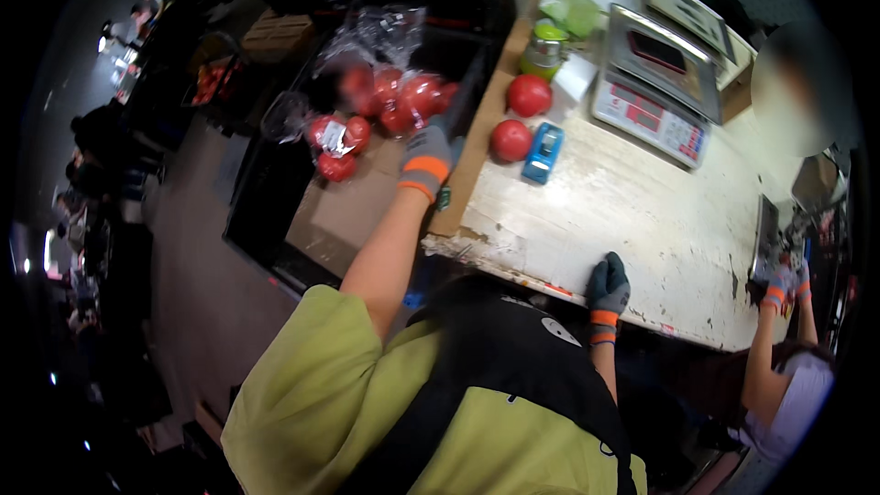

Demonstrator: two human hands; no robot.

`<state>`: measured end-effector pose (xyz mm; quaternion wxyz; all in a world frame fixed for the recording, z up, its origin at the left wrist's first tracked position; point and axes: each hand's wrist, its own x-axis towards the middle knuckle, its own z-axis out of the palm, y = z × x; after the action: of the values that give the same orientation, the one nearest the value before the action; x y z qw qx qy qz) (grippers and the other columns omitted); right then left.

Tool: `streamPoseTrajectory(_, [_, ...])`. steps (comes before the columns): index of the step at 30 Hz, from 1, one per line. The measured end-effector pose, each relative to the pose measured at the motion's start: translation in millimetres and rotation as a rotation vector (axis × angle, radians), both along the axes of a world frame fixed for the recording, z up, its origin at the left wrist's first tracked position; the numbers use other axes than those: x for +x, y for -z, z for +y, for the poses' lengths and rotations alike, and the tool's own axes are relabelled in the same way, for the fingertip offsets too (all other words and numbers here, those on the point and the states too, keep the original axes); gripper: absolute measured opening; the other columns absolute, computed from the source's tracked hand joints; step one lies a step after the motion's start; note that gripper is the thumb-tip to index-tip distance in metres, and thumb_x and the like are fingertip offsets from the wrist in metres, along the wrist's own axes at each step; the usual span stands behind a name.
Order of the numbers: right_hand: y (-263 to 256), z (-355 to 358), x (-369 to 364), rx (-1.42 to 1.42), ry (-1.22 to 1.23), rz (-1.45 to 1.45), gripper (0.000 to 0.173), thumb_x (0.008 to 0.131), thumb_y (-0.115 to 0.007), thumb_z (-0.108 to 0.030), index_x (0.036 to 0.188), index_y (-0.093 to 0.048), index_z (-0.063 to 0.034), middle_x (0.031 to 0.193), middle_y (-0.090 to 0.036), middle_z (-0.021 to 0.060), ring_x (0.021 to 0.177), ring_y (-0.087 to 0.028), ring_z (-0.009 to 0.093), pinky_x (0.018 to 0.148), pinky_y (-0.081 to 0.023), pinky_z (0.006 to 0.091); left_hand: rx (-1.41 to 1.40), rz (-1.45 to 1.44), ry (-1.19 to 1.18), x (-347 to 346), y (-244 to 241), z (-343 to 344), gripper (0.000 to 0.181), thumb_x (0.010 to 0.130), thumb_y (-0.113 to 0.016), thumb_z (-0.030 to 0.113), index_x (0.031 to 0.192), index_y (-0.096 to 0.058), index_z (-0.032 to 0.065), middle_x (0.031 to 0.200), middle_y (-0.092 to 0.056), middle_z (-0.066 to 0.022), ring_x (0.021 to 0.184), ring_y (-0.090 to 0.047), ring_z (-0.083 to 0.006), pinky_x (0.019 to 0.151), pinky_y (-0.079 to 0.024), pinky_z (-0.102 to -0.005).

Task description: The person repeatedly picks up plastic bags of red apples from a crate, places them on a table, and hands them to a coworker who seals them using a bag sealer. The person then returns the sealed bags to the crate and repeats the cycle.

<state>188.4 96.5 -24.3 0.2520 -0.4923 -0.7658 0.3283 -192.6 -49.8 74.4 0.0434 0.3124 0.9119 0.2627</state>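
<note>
My left hand point(426, 155), in a grey work glove with orange bands, reaches into a black crate point(265, 247) on the left. Its fingertips meet a clear plastic bag of tomatoes point(419, 100); whether they grip it is hidden. Another bagged group of tomatoes point(337, 144), bearing a white label, lies on the crate's brown cardboard lining point(357, 203). At the near edge of a worn white table point(632, 213) is my right hand point(608, 285), gloved alike, fingers curled together with nothing visible in them.
On the table are two loose tomatoes point(528, 95), a blue tape dispenser point(543, 153), a green-lidded jar point(543, 51) and a weighing scale point(650, 117) with a phone point(658, 51) on its pan. A co-worker's gloved hands point(784, 285) are at the right end.
</note>
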Motion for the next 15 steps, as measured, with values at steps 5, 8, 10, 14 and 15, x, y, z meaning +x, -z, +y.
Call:
streamPoseTrajectory(5, [4, -2, 2, -0.008, 0.011, 0.082, 0.031, 0.084, -0.056, -0.012, 0.111, -0.061, 0.0028, 0.104, -0.065, 0.0206, 0.098, -0.063, 0.028, 0.086, -0.048, 0.0345, 0.005, -0.085, 0.065, -2, -20, 19, 0.039, 0.08, -0.057, 0.035, 0.098, -0.064, 0.0013, 0.085, -0.063, -0.0263, 0.08, -0.062, -0.0412, 0.067, -0.047, -0.0479])
streamPoseTrajectory(8, [-13, -4, -4, 0.048, -0.021, 0.072, 0.03, 0.084, -0.059, -0.018, 0.108, -0.063, -0.0006, 0.103, -0.064, 0.0208, 0.095, -0.063, 0.033, 0.085, -0.049, 0.0383, -0.078, -0.177, 0.012, 0, -37, 15, 0.036, 0.079, -0.063, 0.032, 0.094, -0.065, -0.0009, 0.083, -0.064, -0.0256, 0.082, -0.063, -0.0397, 0.071, -0.047, -0.0461])
streamPoseTrajectory(10, [-18, -3, -7, 0.053, -0.024, 0.029, 0.031, 0.084, -0.059, -0.022, 0.107, -0.063, -0.0024, 0.101, -0.065, 0.0186, 0.094, -0.063, 0.032, 0.083, -0.05, 0.0377, 0.005, -0.028, 0.022, -20, -8, 3, 0.04, 0.076, -0.066, 0.035, 0.092, -0.065, -0.0015, 0.083, -0.064, -0.0256, 0.08, -0.062, -0.0409, 0.071, -0.047, -0.047])
streamPoseTrajectory(14, [-18, -3, -3, 0.008, 0.011, -0.018, 0.031, 0.085, -0.055, -0.029, 0.106, -0.063, -0.007, 0.094, -0.065, 0.0189, 0.085, -0.062, 0.035, 0.075, -0.05, 0.0416, -0.17, 0.05, 0.006, -18, -11, 16, 0.036, 0.078, -0.063, 0.033, 0.089, -0.062, -0.0015, 0.084, -0.063, -0.0264, 0.081, -0.06, -0.0425, 0.072, -0.046, -0.0478])
streamPoseTrajectory(15, [-23, -5, -2, 0.011, 0.01, 0.013, 0.031, 0.085, -0.056, -0.028, 0.107, -0.063, -0.0075, 0.093, -0.064, 0.0193, 0.084, -0.062, 0.036, 0.074, -0.05, 0.0422, -0.208, 0.076, -0.017, -17, -11, 16, 0.036, 0.078, -0.063, 0.033, 0.088, -0.062, -0.0017, 0.084, -0.063, -0.0263, 0.081, -0.06, -0.0425, 0.072, -0.046, -0.0478])
